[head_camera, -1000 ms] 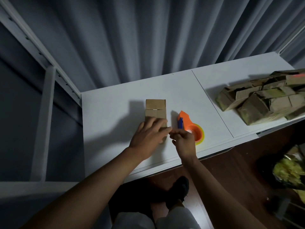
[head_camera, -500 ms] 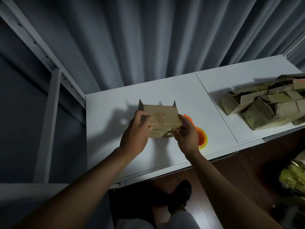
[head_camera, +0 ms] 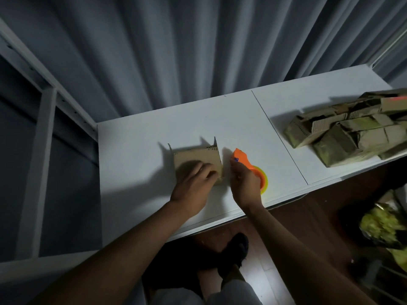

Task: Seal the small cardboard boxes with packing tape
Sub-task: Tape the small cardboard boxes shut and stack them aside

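- The left hand (head_camera: 193, 183) lies flat on the small cardboard box (head_camera: 198, 160), fingers fairly straight and pressing down; it hides the box's near half and its near edge.
- The box sits on the white worktop (head_camera: 136, 164), about mid-depth; 2 flaps (head_camera: 214, 142) stand up at its far corners.
- The right hand (head_camera: 244, 183) hovers just right of the box with fingers loosely curled; whether it pinches tape or anything else cannot be told, as the light is dim and the fingertips blur.
- The orange tape dispenser (head_camera: 242, 158) lies just beyond and under that hand, which covers its middle; a yellow-green roll edge (head_camera: 265, 181) shows at the near right.
- A heap of cardboard boxes (head_camera: 343, 137) lies on the worktop's right panel, cut off by the right edge of the view.
- Bare worktop stretches left of and behind the box; the near edge runs close to both wrists.
- A grey curtain (head_camera: 198, 51) hangs behind; a white frame (head_camera: 44, 128) stands at left.
- On the floor at right, a yellow-green bundle (head_camera: 383, 225) is too blurred to identify.
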